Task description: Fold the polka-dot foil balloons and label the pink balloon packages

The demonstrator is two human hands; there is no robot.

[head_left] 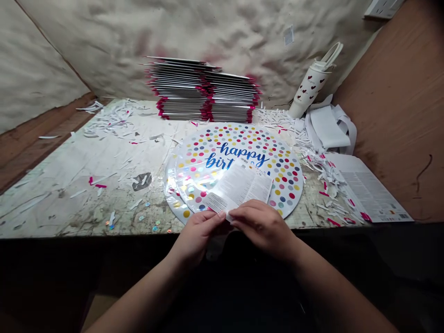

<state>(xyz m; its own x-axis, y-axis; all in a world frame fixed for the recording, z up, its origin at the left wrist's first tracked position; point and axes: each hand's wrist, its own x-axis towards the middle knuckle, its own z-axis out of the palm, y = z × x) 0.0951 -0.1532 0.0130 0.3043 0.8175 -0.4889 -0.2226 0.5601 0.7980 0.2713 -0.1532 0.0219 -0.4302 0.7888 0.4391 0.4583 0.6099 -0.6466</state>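
Both of my hands meet at the table's front edge, closed on the near edge of a white printed card [239, 182] with small text and a fold line. Thumb and fingers of my left hand [203, 229] pinch its lower left corner. My right hand [262, 226] grips it just beside, fingers curled over the edge. Beneath the card lie round, flat dotted sheets [284, 185] with blue "happy birthday" lettering, partly covered by the card. Shiny clear plastic [194, 178] shows on their left side.
A tall stack of folded cards with pink edges [208, 92] stands at the back. A white tumbler with hearts [308, 90] leans at the right, near a roll of white strip [329, 127]. Another printed card [371, 189] lies front right. Paper scraps [114, 120] litter the table.
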